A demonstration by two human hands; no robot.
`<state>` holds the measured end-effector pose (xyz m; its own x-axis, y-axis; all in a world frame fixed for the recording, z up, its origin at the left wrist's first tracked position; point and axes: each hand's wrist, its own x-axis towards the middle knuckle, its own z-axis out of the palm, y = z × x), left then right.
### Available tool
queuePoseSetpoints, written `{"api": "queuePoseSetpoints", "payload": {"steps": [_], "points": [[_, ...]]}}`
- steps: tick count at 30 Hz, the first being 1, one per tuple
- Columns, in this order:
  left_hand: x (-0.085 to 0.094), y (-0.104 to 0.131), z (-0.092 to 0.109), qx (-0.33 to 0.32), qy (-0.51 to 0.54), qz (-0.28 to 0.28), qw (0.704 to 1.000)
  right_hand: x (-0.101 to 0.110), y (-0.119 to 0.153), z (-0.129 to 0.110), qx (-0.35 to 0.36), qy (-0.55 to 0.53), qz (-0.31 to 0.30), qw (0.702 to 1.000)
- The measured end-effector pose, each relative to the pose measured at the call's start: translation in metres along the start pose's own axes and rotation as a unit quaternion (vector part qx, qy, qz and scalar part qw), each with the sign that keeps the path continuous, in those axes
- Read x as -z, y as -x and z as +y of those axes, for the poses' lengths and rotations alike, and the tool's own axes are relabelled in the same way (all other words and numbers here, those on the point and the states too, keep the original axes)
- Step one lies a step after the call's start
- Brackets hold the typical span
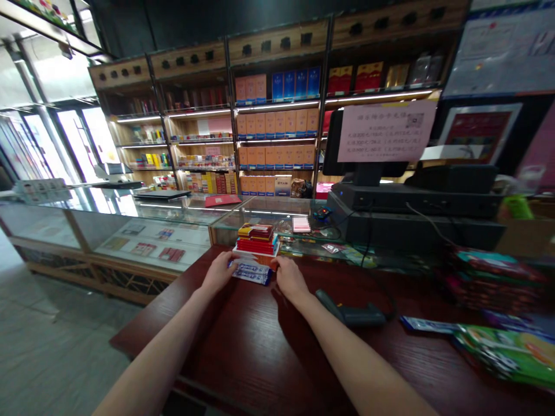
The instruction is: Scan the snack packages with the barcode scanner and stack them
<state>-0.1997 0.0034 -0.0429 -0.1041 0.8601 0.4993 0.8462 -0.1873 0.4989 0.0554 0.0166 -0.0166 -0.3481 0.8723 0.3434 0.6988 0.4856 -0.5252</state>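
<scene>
My left hand [220,270] and my right hand [290,277] are at the two sides of a small orange and white box [262,258] on the dark red counter. The fingers of both hands are curled in at its front corners; part of the grip is hidden. Blue and white long packets [252,273] lie flat between my hands, just in front of the box. The left thumb is close to their left end. Red and yellow small packs [256,237] are stacked on top of the box. A barcode scanner [353,312] lies to the right of my right forearm.
On the right, green snack bags [505,352] and a blurred pile of dark red packs [494,280] lie on the counter. A cash register screen [333,144] stands behind. Glass display cases [160,228] run left, with stocked shelves [277,141] along the wall.
</scene>
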Motion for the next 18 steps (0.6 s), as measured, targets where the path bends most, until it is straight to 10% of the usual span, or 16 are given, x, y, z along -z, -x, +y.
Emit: {"api": "queuePoseSetpoints", "payload": {"steps": [18], "points": [[-0.025,-0.013,0.096,-0.08,0.046,-0.064,0.994,0.084,0.025,0.043,-0.007,0.093,0.024,0.995]]}}
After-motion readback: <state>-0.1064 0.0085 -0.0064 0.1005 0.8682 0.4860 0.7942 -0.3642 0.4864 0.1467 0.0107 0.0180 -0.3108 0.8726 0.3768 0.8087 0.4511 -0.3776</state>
